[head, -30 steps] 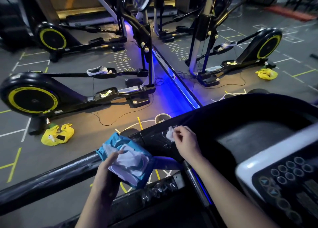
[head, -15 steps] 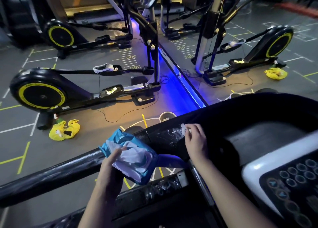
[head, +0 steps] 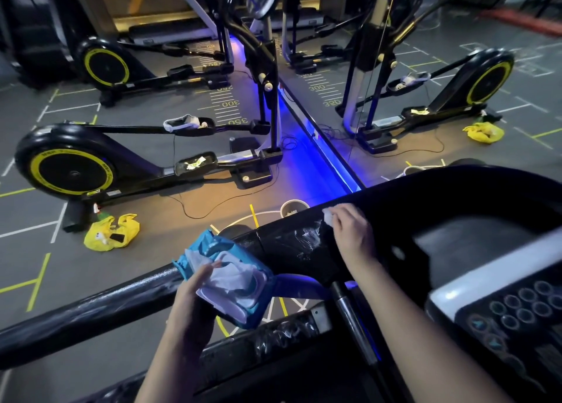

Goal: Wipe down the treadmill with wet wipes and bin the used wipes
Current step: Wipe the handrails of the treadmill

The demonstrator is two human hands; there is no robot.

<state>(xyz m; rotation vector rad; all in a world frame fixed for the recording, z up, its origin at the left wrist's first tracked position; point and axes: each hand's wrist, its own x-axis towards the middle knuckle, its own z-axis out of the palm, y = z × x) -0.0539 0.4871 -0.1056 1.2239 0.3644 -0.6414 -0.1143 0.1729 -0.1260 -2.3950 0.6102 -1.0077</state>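
with right hand (head: 349,235) pinching wipe (head: 327,219), moves farther along treadmill rail (head: 292,246), widens wiped patch; grips pack (head: 243,284) in left hand (head: 193,296).

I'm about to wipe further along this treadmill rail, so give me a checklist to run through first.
1. The wipe pinched in right hand: ok.
2. It touches the rail: ok.
3. Wet streaks beside it: ok.
4. The pack held in left hand: ok.
5. Its flap closed: not ok, wipes showing.
6. A bin within reach: cannot tell.
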